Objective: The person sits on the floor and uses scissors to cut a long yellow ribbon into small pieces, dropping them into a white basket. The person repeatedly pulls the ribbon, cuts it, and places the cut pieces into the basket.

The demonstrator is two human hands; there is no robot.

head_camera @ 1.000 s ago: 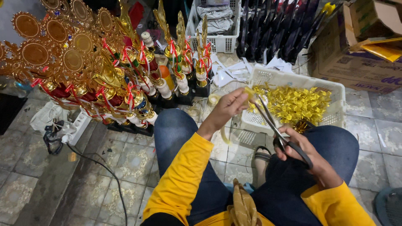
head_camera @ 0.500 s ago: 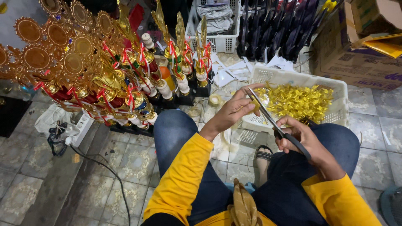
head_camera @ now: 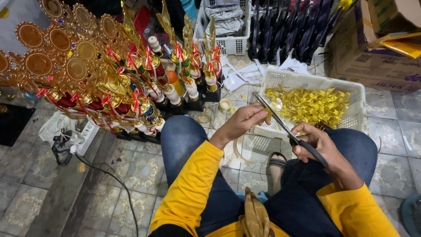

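Observation:
My right hand [head_camera: 316,145] grips black-handled scissors [head_camera: 280,123], blades pointing up-left toward my left hand. My left hand [head_camera: 243,120] pinches a small strip of gold ribbon [head_camera: 266,112] at the blade tips; most of the strip is hidden by the fingers. Both hands hover over my knees in blue jeans, in front of a white plastic basket [head_camera: 280,79] filled with folded gold ribbon pieces [head_camera: 309,105]. My sleeves are yellow.
A dense cluster of gold trophies [head_camera: 109,70] with red ribbons stands at the left. A second white basket [head_camera: 228,41] and black trophy bases sit at the back, a cardboard box [head_camera: 377,57] at the right. A power strip with cable [head_camera: 83,140] lies on the tiled floor.
My left hand and the scissors shifted slightly lower and left in view; the scissor tips stay at the gold strip. The camera moved a little closer.

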